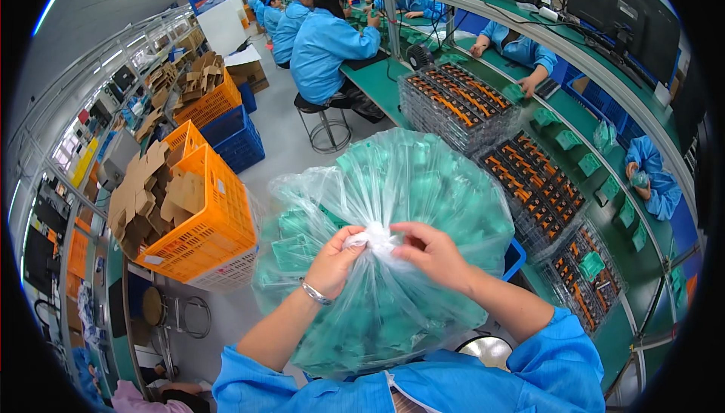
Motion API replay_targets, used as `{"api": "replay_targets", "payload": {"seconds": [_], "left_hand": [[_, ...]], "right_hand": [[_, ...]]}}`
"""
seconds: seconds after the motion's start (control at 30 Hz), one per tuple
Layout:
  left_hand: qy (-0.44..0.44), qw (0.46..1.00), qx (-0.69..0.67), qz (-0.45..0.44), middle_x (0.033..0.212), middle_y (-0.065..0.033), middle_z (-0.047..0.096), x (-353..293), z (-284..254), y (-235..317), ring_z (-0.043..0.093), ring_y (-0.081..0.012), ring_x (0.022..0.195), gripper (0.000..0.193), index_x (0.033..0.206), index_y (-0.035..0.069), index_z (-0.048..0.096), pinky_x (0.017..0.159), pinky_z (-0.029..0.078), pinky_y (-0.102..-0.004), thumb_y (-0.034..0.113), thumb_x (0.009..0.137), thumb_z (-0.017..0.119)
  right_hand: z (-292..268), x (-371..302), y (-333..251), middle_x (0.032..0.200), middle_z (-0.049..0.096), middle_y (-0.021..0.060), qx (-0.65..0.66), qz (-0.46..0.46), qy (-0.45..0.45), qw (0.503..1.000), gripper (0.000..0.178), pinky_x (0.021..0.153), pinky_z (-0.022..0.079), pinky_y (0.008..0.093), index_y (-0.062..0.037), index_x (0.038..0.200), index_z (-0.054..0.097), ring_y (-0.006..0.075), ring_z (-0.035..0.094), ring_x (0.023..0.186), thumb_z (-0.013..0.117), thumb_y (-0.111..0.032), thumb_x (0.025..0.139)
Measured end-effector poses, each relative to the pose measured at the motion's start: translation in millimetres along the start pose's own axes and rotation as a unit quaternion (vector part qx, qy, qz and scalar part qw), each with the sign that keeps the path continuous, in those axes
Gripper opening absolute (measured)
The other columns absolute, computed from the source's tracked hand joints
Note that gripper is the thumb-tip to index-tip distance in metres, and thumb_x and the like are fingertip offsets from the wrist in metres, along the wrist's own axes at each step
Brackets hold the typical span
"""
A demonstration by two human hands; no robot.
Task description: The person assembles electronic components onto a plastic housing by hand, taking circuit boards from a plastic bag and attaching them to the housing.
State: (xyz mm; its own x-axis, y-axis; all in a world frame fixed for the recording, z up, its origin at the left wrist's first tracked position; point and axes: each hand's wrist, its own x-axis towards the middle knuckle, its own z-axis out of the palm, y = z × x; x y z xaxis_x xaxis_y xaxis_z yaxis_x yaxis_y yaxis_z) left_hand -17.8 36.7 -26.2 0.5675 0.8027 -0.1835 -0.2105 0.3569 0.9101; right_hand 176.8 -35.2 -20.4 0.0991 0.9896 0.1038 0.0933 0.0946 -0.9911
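In front of me bulges a large clear plastic bag (pixel 385 315), packed with green plastic pieces. Its gathered neck makes a white twisted knot (pixel 375 238) at the top middle. My left hand (pixel 334 263), below a silver bracelet, is closed on the left side of that knot, thumb and fingers pinching the plastic. From the right, my right hand (pixel 433 256) pinches the knot's other side. Both sleeves are blue. Whether the knot is pulled tight I cannot tell.
Left stands an orange crate (pixel 215 220) heaped with flattened cardboard (pixel 151 190), a blue crate (pixel 236 141) behind it. Clear trays (pixel 532 190) of black and orange parts line the right bench. Green pieces (pixel 589 163) lie along its belt. A co-worker (pixel 321 54) sits ahead on a stool.
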Motion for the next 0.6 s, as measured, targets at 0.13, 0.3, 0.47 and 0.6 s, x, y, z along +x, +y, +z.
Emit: {"api": "replay_targets", "payload": {"seconds": [0.13, 0.3, 0.47, 0.6], "left_hand": [[0.016, 0.995, -0.092, 0.027, 0.103, -0.0051, 0.059, -2, 1, 1, 0.057, -0.0121, 0.091, 0.026, 0.113, 0.001, 0.050, 0.082, 0.046, -0.0253, 0.001, 0.087, 0.050], [0.098, 0.986, 0.119, 0.060, 0.104, -0.0080, 0.058, 2, -9, 14, 0.059, -0.0186, 0.091, 0.022, 0.109, 0.001, 0.051, 0.078, 0.049, -0.0320, 0.003, 0.087, 0.049], [0.081, 0.993, 0.085, 0.007, 0.107, -0.0070, 0.059, 1, -8, 19, 0.059, -0.0153, 0.093, 0.020, 0.106, 0.001, 0.055, 0.080, 0.048, -0.0283, 0.007, 0.088, 0.049], [-0.054, 0.979, 0.190, 0.043, 0.115, -0.0112, 0.056, 0, -1, 12, 0.054, -0.0205, 0.107, 0.033, 0.120, 0.000, 0.051, 0.093, 0.042, -0.0334, 0.019, 0.092, 0.049]], "right_hand": [[5, 3, -9, 0.085, 0.058, 0.0097, -0.250, -0.116, -0.039, 0.960, 0.035, 0.064, 0.046, 0.0333, -0.0059, 0.108, 0.059, 0.0237, 0.057, 0.071, 0.069, -0.011, 0.075], [-2, 4, 4, 0.082, 0.058, 0.0099, -0.278, -0.135, -0.020, 0.951, 0.036, 0.061, 0.046, 0.0360, -0.0065, 0.107, 0.059, 0.0255, 0.059, 0.070, 0.071, -0.012, 0.074], [-7, 4, -5, 0.079, 0.058, 0.0088, -0.260, -0.149, -0.004, 0.954, 0.038, 0.058, 0.045, 0.0335, -0.0084, 0.110, 0.059, 0.0234, 0.058, 0.067, 0.071, -0.016, 0.075], [-6, 7, -9, 0.077, 0.056, 0.0083, -0.255, -0.189, -0.022, 0.948, 0.038, 0.058, 0.045, 0.0335, -0.0091, 0.111, 0.059, 0.0228, 0.056, 0.065, 0.070, -0.019, 0.076]]}}
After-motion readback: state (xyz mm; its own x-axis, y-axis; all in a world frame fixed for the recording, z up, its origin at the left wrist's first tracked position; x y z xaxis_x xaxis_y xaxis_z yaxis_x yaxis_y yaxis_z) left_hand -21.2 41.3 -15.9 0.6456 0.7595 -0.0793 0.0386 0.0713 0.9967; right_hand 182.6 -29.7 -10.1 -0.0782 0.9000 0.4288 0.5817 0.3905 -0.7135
